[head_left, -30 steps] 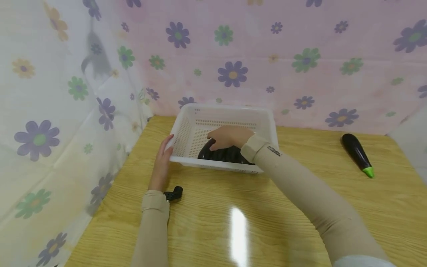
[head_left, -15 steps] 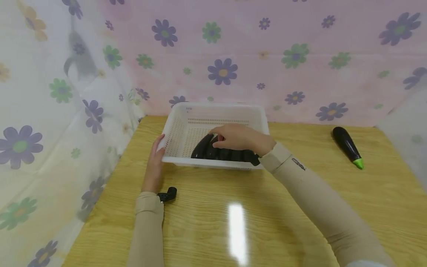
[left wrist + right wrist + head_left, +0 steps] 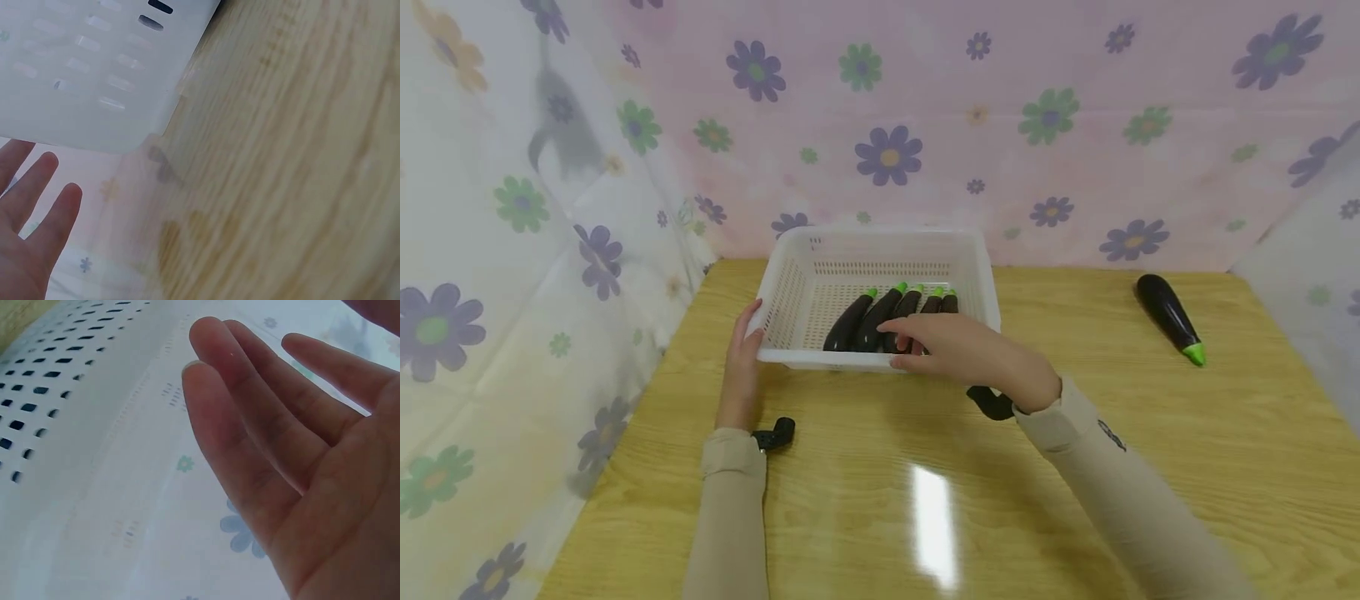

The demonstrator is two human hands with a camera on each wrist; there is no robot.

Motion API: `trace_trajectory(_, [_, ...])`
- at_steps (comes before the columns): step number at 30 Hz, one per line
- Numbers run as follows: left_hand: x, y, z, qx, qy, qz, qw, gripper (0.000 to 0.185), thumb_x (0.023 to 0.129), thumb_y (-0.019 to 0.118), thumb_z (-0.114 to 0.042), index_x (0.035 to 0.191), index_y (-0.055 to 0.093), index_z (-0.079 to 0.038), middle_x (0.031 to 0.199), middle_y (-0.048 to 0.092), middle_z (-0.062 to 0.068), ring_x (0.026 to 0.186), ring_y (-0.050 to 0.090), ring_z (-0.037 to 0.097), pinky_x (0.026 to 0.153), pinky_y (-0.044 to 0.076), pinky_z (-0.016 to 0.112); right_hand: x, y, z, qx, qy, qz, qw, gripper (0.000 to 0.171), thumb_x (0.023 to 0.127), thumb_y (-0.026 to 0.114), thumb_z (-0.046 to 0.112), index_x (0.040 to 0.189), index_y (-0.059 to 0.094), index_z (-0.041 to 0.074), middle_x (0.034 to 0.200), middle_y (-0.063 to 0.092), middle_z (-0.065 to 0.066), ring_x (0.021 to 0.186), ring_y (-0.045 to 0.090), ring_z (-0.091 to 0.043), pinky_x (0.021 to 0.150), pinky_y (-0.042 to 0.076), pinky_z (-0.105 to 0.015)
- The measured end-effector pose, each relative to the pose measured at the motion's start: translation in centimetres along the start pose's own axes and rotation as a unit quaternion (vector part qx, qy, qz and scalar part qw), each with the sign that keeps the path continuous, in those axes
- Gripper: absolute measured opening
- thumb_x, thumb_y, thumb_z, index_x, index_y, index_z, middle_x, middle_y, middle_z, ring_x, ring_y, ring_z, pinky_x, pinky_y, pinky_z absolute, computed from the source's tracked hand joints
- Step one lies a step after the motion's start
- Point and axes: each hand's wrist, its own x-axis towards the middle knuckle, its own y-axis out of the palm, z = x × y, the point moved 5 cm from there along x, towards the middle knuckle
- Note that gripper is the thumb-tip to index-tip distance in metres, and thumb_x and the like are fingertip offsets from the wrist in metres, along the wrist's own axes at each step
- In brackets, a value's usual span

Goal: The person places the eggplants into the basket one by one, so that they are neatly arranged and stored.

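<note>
Your white perforated plastic basket sits at the back of the yellow wooden bench, against the flowered curtain, with five dark purple, green-capped eggplants lying side by side inside it. Your right hand hovers over the basket's near rim, fingers straight and relaxed, holding nothing. Your left hand rests flat against the basket's left corner, fingers extended. A sixth eggplant lies well apart to the right.

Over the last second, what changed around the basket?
The right hand let go of the eggplants and drew back out of the white basket, open. The left hand stayed at the basket's left side; the lone eggplant stayed put.
</note>
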Motion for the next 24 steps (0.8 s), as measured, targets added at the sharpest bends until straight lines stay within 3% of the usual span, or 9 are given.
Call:
trace_trajectory(4, [0.0,0.4,0.1,-0.004,0.008,0.004,1.0,0.045,0.096,0.03,-0.019,0.14,0.028,-0.027,0.142,0.027,-0.003,0.126,0.027,0.017,0.101,0.017,0.043,-2.2,0.6,-0.7,0.061,0.023,-0.02,0.998,0.048,0.089,0.048,0.044,0.132,0.041,0.024,0.097,0.053,0.015,0.083,0.051,0.0,0.07,0.043,-0.023])
trace_trajectory(9, [0.1,0.5,0.4,-0.002,0.007,0.001,1.0,0.046,0.096,0.031,-0.021,0.14,0.027,-0.032,0.141,0.027,-0.007,0.126,0.027,0.015,0.102,0.017,0.041,-4.8,1.7,-1.9,0.145,0.05,-0.05,0.987,0.048,0.088,0.046,0.048,0.132,0.04,0.031,0.101,0.052,0.018,0.09,0.052,0.0,0.073,0.044,-0.026])
trace_trajectory(24, [-0.1,0.7,0.6,-0.013,-0.013,-0.012,0.9998,0.045,0.095,0.03,-0.02,0.139,0.03,-0.029,0.141,0.029,-0.003,0.123,0.031,0.02,0.098,0.023,0.042,-7.8,0.6,-4.7,0.211,0.067,-0.114,0.969,0.049,0.089,0.046,0.047,0.132,0.041,0.025,0.107,0.054,0.01,0.094,0.052,-0.005,0.078,0.044,-0.032])
